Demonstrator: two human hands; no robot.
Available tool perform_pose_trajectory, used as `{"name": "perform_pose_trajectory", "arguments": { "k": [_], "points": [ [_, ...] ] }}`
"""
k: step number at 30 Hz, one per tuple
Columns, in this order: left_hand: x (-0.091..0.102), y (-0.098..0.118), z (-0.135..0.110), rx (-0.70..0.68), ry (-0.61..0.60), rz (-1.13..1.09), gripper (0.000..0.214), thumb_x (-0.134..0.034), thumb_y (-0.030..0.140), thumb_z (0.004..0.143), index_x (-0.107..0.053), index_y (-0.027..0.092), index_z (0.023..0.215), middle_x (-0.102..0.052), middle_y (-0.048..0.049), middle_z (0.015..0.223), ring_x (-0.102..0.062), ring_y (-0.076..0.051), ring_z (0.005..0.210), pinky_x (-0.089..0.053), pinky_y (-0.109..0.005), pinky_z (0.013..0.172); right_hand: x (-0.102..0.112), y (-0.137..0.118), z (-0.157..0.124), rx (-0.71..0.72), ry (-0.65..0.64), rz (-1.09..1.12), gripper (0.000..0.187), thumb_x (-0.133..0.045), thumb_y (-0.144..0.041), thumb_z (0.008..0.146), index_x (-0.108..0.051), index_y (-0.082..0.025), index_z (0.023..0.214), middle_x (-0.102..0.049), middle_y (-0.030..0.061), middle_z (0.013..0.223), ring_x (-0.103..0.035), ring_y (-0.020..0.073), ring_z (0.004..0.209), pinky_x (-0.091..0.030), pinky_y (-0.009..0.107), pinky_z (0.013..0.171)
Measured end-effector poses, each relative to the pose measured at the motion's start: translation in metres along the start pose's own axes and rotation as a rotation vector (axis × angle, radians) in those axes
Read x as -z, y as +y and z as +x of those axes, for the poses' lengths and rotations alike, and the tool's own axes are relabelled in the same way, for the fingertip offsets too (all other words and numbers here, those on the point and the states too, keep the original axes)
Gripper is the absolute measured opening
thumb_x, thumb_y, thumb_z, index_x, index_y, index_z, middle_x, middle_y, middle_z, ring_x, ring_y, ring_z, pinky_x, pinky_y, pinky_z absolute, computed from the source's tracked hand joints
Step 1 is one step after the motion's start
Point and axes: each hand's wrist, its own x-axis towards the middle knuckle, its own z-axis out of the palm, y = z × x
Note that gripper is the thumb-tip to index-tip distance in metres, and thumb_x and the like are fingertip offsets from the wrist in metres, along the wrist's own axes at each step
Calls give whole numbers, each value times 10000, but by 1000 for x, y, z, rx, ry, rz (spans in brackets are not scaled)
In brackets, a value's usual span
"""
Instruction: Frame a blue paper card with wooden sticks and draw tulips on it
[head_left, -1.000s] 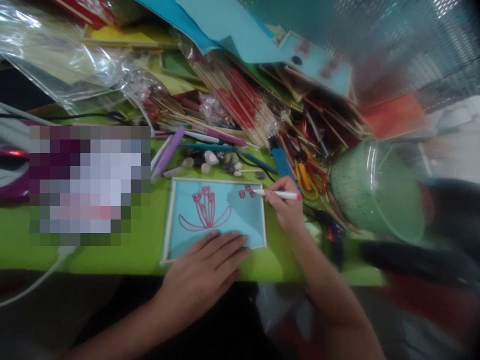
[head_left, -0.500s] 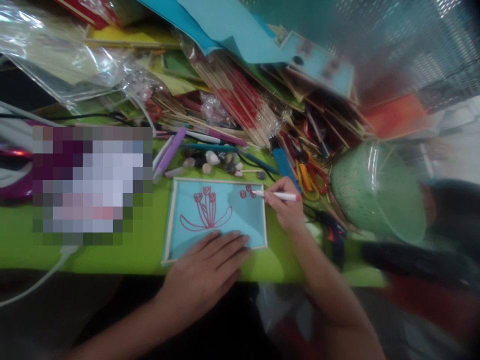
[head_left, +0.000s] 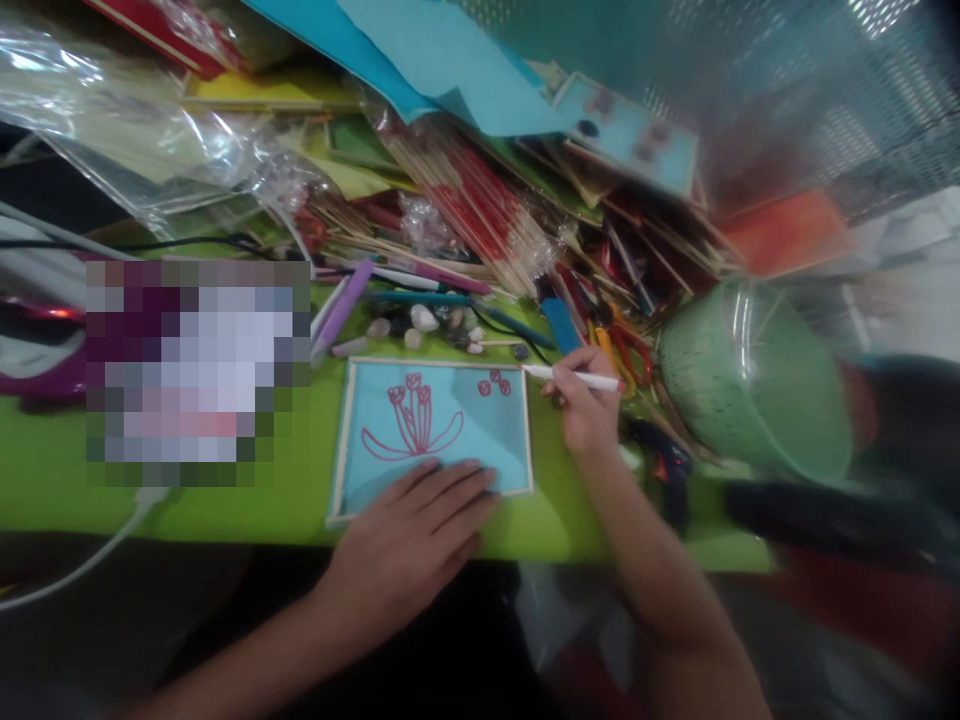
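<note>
A light-blue card point(head_left: 495, 440) framed with thin pale sticks lies on the green table. Red-lined flowers with stems and two long curved leaves are drawn on it, and three small red flower shapes sit near its upper right corner. My left hand point(head_left: 420, 520) rests flat over the card's lower edge, fingers stretched out. Just right of the card, my right hand point(head_left: 589, 400) is closed around a white marker point(head_left: 577, 377) with a red end. The marker's tip points left, at the card's upper right corner; whether it touches the frame I cannot tell.
Pebbles point(head_left: 424, 318) and pens point(head_left: 343, 308) lie behind the card. Bundled wooden sticks point(head_left: 480, 200) are heaped further back. Orange-handled scissors point(head_left: 634, 350), a glue gun point(head_left: 670, 465) and a green translucent bucket point(head_left: 750, 380) stand to the right. A white cable point(head_left: 112, 545) runs at left.
My right hand has moved slightly right, taking the marker's tip off the small red flowers to the card's corner. My left hand stays in place on the card.
</note>
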Motion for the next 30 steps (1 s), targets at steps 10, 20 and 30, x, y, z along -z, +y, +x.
{"name": "perform_pose_trajectory", "arguments": {
  "k": [10, 20, 30],
  "points": [
    [-3, -1, -3, -14, -29, 1, 299, -562, 232, 1055, -698, 232, 1322, -732, 7, 1418, -663, -180, 1327, -464, -384, 1177, 10, 0, 3, 87, 21, 15, 151, -796, -289, 844, -662, -232, 886, -592, -62, 718, -550, 98, 608, -441, 242, 592],
    [17, 9, -3, -22, 19, -43, 269, -625, 231, 1023, -707, 219, 1279, -755, -28, 1376, -679, -209, 1329, -510, -441, 1186, 7, -7, -2, 68, -49, 11, 148, -759, -340, 847, -718, -233, 940, -648, -22, 748, -608, 143, 648, -505, 287, 608],
    [61, -25, -42, 148, 129, 70, 289, -707, 91, 943, -735, 245, 1186, -824, -20, 1154, -767, -206, 1069, -544, -441, 1096, 7, -9, -5, 73, -88, 68, 119, -747, -352, 854, -714, -242, 822, -642, -18, 725, -573, 130, 611, -411, 268, 536]
  ]
}}
